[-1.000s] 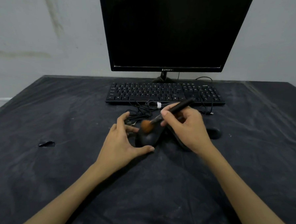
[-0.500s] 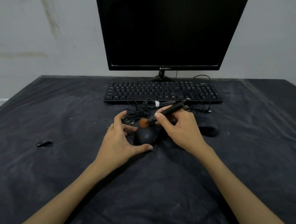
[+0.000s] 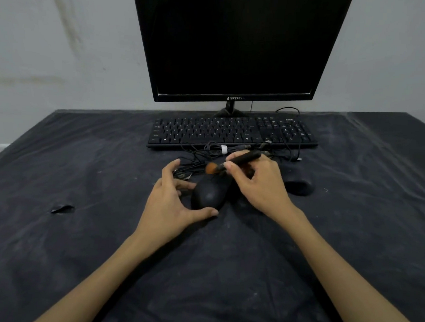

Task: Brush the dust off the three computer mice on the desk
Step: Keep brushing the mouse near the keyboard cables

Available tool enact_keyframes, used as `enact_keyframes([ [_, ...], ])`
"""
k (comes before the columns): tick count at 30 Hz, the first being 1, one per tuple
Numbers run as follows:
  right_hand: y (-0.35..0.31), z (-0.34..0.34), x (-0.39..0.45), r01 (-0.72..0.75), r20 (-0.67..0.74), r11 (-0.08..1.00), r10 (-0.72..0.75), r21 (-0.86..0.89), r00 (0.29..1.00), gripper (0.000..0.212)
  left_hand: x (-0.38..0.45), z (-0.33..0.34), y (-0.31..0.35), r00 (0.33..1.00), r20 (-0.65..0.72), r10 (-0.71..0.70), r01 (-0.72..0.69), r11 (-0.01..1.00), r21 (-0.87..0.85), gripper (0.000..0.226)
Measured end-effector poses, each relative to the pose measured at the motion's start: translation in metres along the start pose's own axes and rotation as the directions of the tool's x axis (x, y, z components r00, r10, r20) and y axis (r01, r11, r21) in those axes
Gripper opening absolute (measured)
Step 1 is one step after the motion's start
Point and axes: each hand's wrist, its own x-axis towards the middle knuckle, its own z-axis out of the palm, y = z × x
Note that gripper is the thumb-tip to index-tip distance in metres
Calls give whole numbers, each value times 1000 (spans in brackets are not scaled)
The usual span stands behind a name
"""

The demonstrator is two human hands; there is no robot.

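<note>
You're holding the makeup-style brush [image 3: 233, 162] in your right hand [image 3: 259, 185], fingers and thumb pinching the black handle pen-style, orange bristles pointing left and down at the front end of the near mouse [image 3: 208, 194]. Your left hand [image 3: 170, 203] is bracing that mouse: thumb lying along its rear edge, fingers spread loosely at its left side, not wrapping it.

The mouse is sitting mid-desk, just in front of the keyboard [image 3: 232, 132], long axis running roughly from you toward the keyboard. Bristles are hovering at its far end, beside the cable tangle [image 3: 202, 153]; contact is too blurred to call.

A second mouse [image 3: 299, 184] is lying just right of your right hand, toward the desk's right edge. Third mouse is probably hiding under your right hand; can't confirm.

My read: you're working the first mouse, two to go. Right hand is nearer the next one, so the brush is swinging rightward next.

Watch the cables snagging the bristles.
</note>
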Motion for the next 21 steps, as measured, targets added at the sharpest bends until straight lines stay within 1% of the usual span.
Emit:
enact_keyframes([
  [2,-7,2,-3,-14,84,991,2,136,996,5,-1,0,1,1000,-1,-4,4,1000,0,123],
  [3,-10,2,-3,-30,139,982,4,187,990,4,-1,-1,1,1000,-1,-4,4,1000,0,124],
  [5,-13,1,-4,-82,223,960,21,267,975,8,-1,-1,2,1000,-1,1,-1,1000,1,124],
  [6,-13,0,-4,-101,232,951,32,292,972,10,-1,-1,2,1000,0,3,-3,1000,3,124],
  [8,-12,-2,-2,-119,182,949,67,292,981,9,-1,-1,1,1000,1,5,-5,1000,8,123],
  [11,-6,-5,5,-110,33,981,106,159,994,8,-1,-1,2,1000,-4,4,-4,1000,7,123],
  [13,-5,-6,7,-113,-14,987,116,115,993,9,-2,-1,2,1000,-5,4,-4,1000,6,123],
  [15,-7,-5,3,-104,26,981,101,166,995,8,-2,-1,2,1000,-4,4,-4,1000,6,123],
  [18,-13,-6,0,-110,185,962,64,248,981,9,-1,0,1,1000,-3,2,-2,1000,10,122],
  [19,-13,-10,2,-122,177,958,77,261,981,9,-1,0,1,1000,0,2,-2,1000,8,122],
  [20,-11,-15,4,-130,122,956,101,265,987,9,-2,0,1,1000,1,1,-1,1000,4,122],
  [21,-8,-21,7,-128,37,963,123,239,992,9,-2,0,1,1000,1,1,-1,1000,1,122],
])
